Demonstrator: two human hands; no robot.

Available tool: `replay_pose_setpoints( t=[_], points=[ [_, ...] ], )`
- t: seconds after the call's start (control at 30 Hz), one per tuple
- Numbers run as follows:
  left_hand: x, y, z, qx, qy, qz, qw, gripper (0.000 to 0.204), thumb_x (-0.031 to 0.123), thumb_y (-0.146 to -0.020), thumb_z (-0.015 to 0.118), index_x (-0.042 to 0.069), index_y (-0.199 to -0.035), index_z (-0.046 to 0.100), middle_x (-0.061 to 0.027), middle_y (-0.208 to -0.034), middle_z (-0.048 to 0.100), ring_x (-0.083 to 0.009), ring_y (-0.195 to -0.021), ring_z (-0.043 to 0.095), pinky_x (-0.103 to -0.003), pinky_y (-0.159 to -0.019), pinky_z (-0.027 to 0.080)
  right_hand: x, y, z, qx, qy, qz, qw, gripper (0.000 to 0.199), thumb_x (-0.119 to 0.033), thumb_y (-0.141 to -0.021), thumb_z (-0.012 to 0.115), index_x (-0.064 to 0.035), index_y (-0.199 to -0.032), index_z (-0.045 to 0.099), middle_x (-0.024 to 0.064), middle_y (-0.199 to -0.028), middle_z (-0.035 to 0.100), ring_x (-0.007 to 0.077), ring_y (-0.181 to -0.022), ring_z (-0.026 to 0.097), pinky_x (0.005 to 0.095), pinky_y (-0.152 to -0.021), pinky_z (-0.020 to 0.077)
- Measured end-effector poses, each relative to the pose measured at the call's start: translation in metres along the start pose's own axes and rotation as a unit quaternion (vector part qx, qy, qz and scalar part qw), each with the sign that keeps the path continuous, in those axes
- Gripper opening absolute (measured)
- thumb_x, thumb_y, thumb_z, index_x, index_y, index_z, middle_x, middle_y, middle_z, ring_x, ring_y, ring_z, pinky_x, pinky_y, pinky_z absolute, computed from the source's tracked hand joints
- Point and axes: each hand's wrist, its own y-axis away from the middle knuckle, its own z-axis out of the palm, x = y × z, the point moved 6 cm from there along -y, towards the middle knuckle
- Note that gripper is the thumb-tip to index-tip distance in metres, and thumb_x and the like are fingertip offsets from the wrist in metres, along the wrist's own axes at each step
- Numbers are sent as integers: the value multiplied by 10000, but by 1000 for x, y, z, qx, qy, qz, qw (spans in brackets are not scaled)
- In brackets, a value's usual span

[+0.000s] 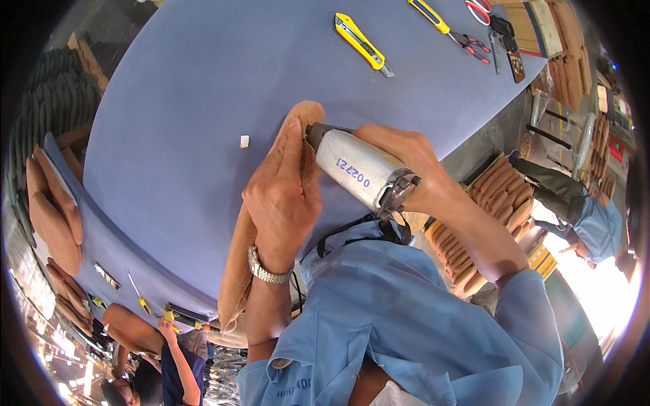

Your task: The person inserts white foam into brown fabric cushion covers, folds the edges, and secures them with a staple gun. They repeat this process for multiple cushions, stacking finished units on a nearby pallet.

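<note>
A long, narrow tan padded piece [236, 269], like an upholstered armrest or cushion, stands on edge on the blue-covered table [183, 101]. My left hand [281, 193] grips it near its far end, fingers stretched along the fabric; a metal-banded watch [266, 268] is on that wrist. Wrapped round the handle of a silver and black staple gun [355, 166], my right hand [406, 152] holds the tool's nose against the right side of the padded piece, just beside my left fingers. The exact contact spot is partly hidden. A small white scrap [244, 141] lies left of the piece.
At the far side lie a yellow utility knife [360, 42], a yellow-handled screwdriver [430, 15] and pliers [472, 47]. Stacked tan padded pieces [484, 203] stand at the right. A co-worker's hand [166, 329] is beyond the table's lower left edge; another person [599, 223] is far right.
</note>
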Motion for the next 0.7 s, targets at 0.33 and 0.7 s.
replay_pose_setpoints(
  t=[0.33,0.7],
  points=[
    [1,11,1,12,16,-25,999,622,-49,-785,726,71,-1388,632,-168,-1274,716,-350,-1082,724,-423,-883,606,-4,13,1,54,8,-62,997,485,-59,-655,778,-23,-1119,640,175,-984,654,436,-926,627,454,-773,510],
    [22,24,6,82,30,-4,996,528,-2,-813,775,41,-1327,660,-186,-1293,705,-371,-1124,709,-424,-922,597,74,71,-65,148,79,22,986,514,-22,-707,742,3,-1213,656,187,-1127,663,422,-1071,647,445,-933,532]
  ],
)
